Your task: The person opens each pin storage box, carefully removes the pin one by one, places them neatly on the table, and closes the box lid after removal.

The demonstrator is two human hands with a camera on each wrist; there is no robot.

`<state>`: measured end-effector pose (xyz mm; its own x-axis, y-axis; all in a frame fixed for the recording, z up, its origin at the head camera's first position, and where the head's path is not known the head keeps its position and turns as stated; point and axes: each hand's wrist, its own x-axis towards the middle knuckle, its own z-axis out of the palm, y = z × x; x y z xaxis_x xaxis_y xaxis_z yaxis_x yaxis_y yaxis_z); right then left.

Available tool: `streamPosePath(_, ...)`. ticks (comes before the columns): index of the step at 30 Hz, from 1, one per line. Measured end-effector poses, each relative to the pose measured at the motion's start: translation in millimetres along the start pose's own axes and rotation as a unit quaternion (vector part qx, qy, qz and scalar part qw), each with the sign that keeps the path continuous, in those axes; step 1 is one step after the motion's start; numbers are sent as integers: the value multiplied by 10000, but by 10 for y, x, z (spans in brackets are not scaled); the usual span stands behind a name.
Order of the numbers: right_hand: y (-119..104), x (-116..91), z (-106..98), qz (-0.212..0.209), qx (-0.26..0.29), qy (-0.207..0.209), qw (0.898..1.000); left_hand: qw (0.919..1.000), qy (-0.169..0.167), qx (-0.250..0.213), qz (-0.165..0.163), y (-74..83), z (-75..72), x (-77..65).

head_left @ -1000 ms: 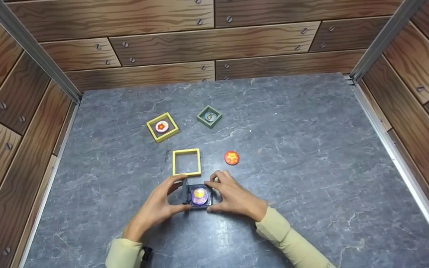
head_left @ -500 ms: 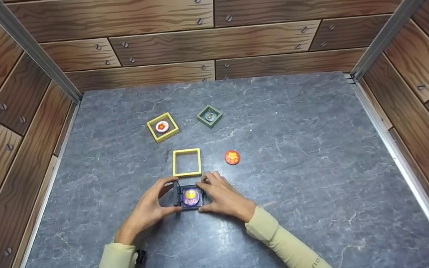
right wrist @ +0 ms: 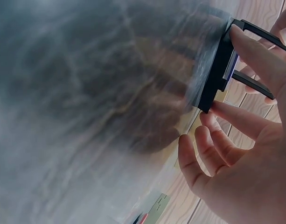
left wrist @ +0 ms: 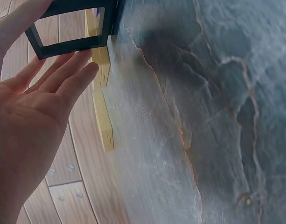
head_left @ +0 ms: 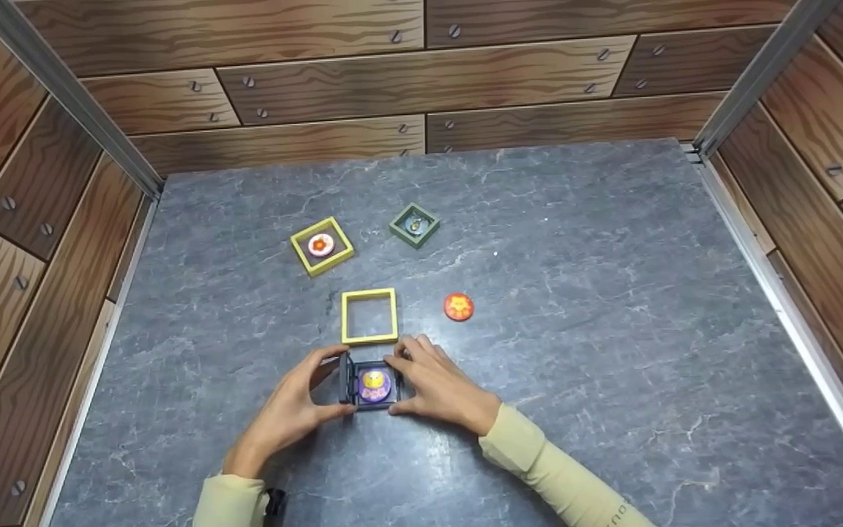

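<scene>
A small black hinged display case [head_left: 348, 379] stands on the table in front of me, its windowed lid [left wrist: 68, 51] raised upright on the left. A round purple badge with a yellow figure [head_left: 375, 385] lies in its base. My left hand [head_left: 280, 410] grips the lid by opposite edges, thumb at the near side and fingers at the far side. With thumb and fingertips, my right hand [head_left: 445, 390] holds the case base [right wrist: 215, 70] at its right end. Just beyond the case lies a yellow square frame [head_left: 369, 341].
An orange-red disc [head_left: 458, 307] with a yellow figure lies right of that frame. Farther back are a yellow box [head_left: 339, 259] holding a white disc with a red flower and a small green box [head_left: 429, 233] with a disc inside. Wood-patterned walls [head_left: 421, 77] surround the grey marbled table [head_left: 612, 307].
Both hands and the black case shifted slightly left during the first half second. Since then they have stayed nearly still, and the lid remains raised.
</scene>
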<state>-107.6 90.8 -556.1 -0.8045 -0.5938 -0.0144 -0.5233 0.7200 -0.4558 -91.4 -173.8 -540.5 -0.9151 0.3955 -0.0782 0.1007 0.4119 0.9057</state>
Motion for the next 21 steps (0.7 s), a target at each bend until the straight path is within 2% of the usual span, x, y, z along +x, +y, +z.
streamPosePath(14,-54,16,-12,-3,123,88,9999,9991,33,380,204,0,-20,0)
streamPosePath(21,-146,59,-39,-107,206,260,9994,9991,66,341,253,-23,-17,-4)
